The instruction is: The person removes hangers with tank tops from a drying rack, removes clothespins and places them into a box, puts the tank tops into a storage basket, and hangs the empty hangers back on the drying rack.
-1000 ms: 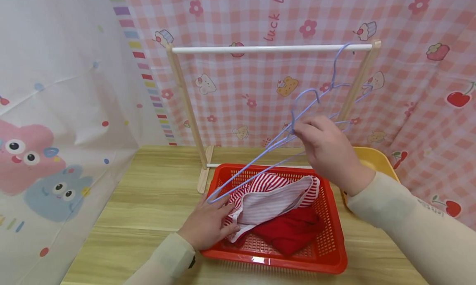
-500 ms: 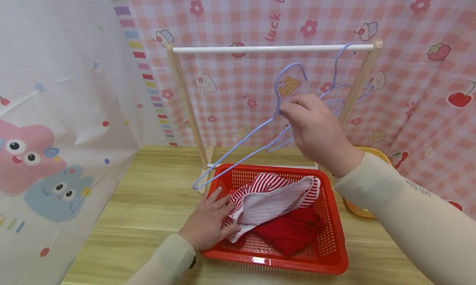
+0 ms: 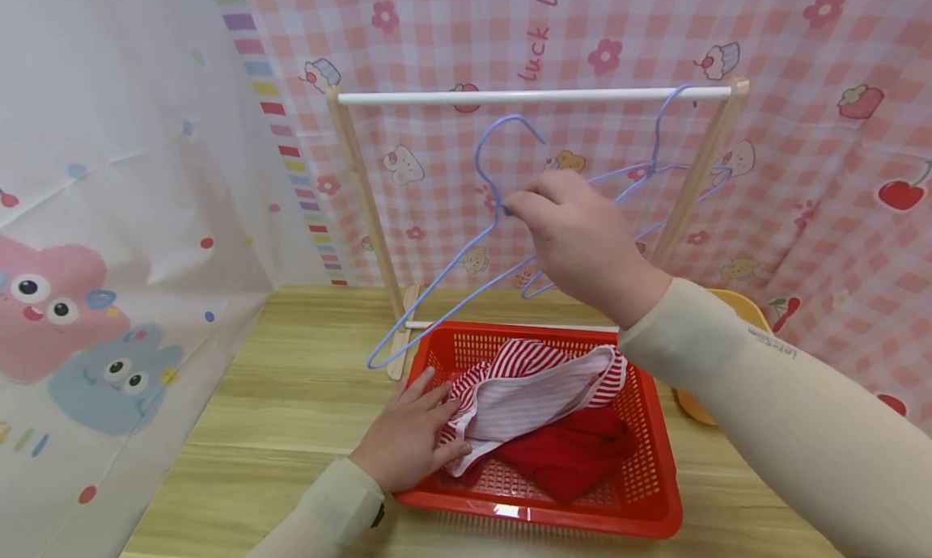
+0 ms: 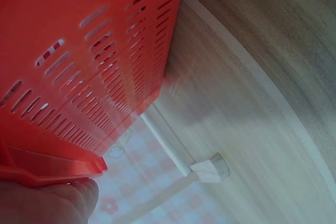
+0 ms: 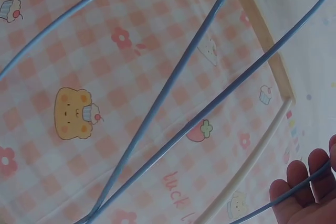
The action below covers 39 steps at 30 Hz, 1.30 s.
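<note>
My right hand [image 3: 575,234] pinches a light blue clothes hanger [image 3: 477,155] at the neck below its hook, in front of the rack. The hook points up, under the rail, and one shoulder slopes down left towards the basket. In the right wrist view, fingers [image 5: 298,174] of a hand lie along a blue wire. My left hand [image 3: 408,441] rests with straight fingers over the left rim of a red plastic basket [image 3: 582,521]. Its thumb reaches onto a red-and-white striped garment [image 3: 531,404]. A plain red garment [image 3: 575,457] lies below that in the basket.
A wooden rack with a white rail [image 3: 531,97] stands behind the basket. A second blue hanger [image 3: 656,137] hangs near its right end, partly behind my right hand. A yellow container [image 3: 743,307] sits at the right, largely covered by my sleeve. Printed curtains close off the back.
My right hand has carried the hanger left and up, away from the hanging one, and its hook now stands nearer the rail's middle. The left hand stays put.
</note>
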Motion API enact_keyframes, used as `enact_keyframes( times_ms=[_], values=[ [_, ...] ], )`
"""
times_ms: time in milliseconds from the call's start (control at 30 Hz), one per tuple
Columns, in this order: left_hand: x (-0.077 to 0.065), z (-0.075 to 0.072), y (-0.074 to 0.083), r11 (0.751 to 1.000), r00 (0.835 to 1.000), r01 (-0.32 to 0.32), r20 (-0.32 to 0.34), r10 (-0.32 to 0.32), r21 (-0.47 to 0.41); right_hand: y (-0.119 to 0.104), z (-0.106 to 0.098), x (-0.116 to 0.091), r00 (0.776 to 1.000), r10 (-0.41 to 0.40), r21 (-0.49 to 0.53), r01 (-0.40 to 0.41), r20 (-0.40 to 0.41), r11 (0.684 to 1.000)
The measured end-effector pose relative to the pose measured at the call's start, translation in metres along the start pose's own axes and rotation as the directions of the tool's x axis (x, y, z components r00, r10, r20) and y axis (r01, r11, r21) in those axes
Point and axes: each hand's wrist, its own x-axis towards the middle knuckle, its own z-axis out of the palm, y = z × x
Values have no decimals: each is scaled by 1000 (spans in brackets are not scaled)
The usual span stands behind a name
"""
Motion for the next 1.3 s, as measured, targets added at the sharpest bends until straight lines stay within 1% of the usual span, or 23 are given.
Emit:
enact_keyframes(
  times_ms=[233, 300, 500, 667, 767, 867, 967, 1100, 1200, 1300],
  values=[
    [0, 1, -1, 1000, 1000, -2, -16, 2, -18, -10, 12, 10, 997, -32, 20, 30, 68, 999],
    [0, 1, -1, 1000, 1000, -6, -22, 5, -17, -11, 17, 11, 995, -33, 32, 30, 90, 999],
    [-1, 0, -1, 1000, 1000, -5, -19, 5, -17, -10, 29, 11, 992, -24, 38, 20, 122, 999],
    [-2, 0, -1, 1000, 1000, -6, -18, 5, -15, -4, 34, 11, 983, 31, 37, -38, 181, 999],
    [-2, -1, -1, 1000, 1000, -6, -22, 6, -16, 5, 36, 13, 972, 82, 31, -91, 219, 995],
    [-2, -1, -1, 1000, 1000, -7, -26, 7, -7, 15, 37, 15, 963, 115, 21, -124, 242, 992],
    [-2, 0, -1, 1000, 1000, -4, -27, 4, 0, 24, 37, 17, 963, 131, 16, -139, 237, 990],
    [-1, 1, -1, 1000, 1000, 2, -20, -2, 0, 36, 35, 22, 966, 158, 9, -163, 204, 987],
    [-1, 2, -1, 1000, 1000, 5, -17, -5, 5, 45, 32, 26, 963, 192, 6, -196, 192, 980],
    [-1, 2, -1, 1000, 1000, 9, -12, -9, 11, 55, 30, 31, 955, 232, 13, -238, 187, 971]
  ],
)
